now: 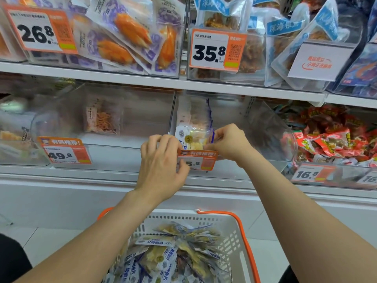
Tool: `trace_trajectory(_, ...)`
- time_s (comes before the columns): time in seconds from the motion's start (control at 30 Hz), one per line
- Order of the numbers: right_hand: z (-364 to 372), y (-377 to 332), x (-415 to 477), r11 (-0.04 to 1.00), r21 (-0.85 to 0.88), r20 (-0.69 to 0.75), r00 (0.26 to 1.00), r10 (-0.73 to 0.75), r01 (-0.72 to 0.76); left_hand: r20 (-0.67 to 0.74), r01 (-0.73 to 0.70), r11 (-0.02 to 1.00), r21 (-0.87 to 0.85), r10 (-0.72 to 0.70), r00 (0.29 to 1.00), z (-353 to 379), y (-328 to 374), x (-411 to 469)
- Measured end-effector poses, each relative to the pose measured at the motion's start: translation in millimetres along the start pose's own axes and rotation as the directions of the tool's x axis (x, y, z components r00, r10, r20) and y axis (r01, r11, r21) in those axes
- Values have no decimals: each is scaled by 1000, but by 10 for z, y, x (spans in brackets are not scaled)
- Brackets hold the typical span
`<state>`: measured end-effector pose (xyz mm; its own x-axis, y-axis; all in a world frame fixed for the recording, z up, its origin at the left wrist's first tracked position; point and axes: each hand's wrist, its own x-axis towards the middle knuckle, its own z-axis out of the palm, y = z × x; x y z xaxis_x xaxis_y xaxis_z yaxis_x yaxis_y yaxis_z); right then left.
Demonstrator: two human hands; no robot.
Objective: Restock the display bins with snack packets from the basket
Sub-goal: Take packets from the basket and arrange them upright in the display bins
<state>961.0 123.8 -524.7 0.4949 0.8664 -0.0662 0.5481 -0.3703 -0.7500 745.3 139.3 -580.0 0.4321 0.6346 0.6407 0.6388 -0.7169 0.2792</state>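
A basket [236, 240] is sitting nearest, holding snack packets [169, 256]. Beyond it, the left hand [161, 162] is gripping the price tag [206, 160] on a clear bin [251, 127]'s front lip; the right hand [228, 141] is pinching one packet [193, 137] just inside.

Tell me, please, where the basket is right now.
Head view, bottom centre: the basket is directly below the left hand and the right hand, which pinches a packet at the bin.

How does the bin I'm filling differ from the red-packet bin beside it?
The middle bin holds only a few pale packets, at its left; the right bin is heaped with red packets. The left hand partly covers the middle bin's tag; the right bin's tag shows 16.8. Both are clear plastic.
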Motion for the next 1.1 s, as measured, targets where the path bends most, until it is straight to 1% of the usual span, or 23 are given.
trace_trajectory(0.07,7,-5,39,997,-68,-10,999,38,-39,-5,2,1000,-2,-2,1000,12,6,-2)
trace_trajectory(0.13,-13,-15,70,988,-127,20,996,88,-85,-7,5,1000,2,-5,1000,28,18,-6)
trace_trajectory(0.2,-22,-36,89,983,-128,90,986,143,-131,-3,9,1000,1,-9,1000,39,27,-13)
trace_trajectory(0.3,-20,-76,91,978,-130,182,966,185,-163,5,20,1000,-11,-20,1000,46,30,-25)
trace_trajectory(0.4,-17,-81,112,977,-126,207,958,196,-173,18,16,1000,-12,-16,1000,42,28,-37)
trace_trajectory(0.47,17,-68,153,982,-134,153,976,155,-135,25,7,1000,-13,-7,1000,35,20,-41)
trace_trajectory(0.57,64,-60,158,987,-145,-14,998,62,-63,32,-12,1000,-17,13,999,24,10,-38)
trace_trajectory(0.6,70,-64,149,989,-136,-38,998,52,-56,30,-20,1000,-17,20,999,26,11,-43)
trace_trajectory(0.67,79,-61,153,987,-151,-17,998,53,-55,4,-18,1000,-23,18,1000,29,19,-72)
trace_trajectory(0.73,72,-65,133,979,-195,12,998,61,-57,-68,-33,999,2,33,997,40,24,-120)
trace_trajectory(0.8,30,-60,102,972,-227,11,998,61,-57,-140,-148,988,48,153,978,56,23,-169)
trace_trajectory(0.83,4,-54,77,972,-231,6,999,53,-50,-142,-235,970,56,241,960,70,19,-194)
trace_trajectory(0.9,-33,-32,25,970,-242,-41,999,22,-31,-68,-395,918,12,395,916,103,9,-238)
trace_trajectory(0.93,-41,-22,-3,969,-248,-73,997,-4,-15,-15,-443,897,-18,442,897,122,7,-266)
trace_trajectory(1.03,-16,29,-76,964,-248,-201,969,-147,95,124,-496,867,-42,497,859,201,-7,-364)
trace_trajectory(1.1,-15,25,-219,950,-254,-327,909,-258,179,210,-481,875,-56,481,851,258,-41,-420)
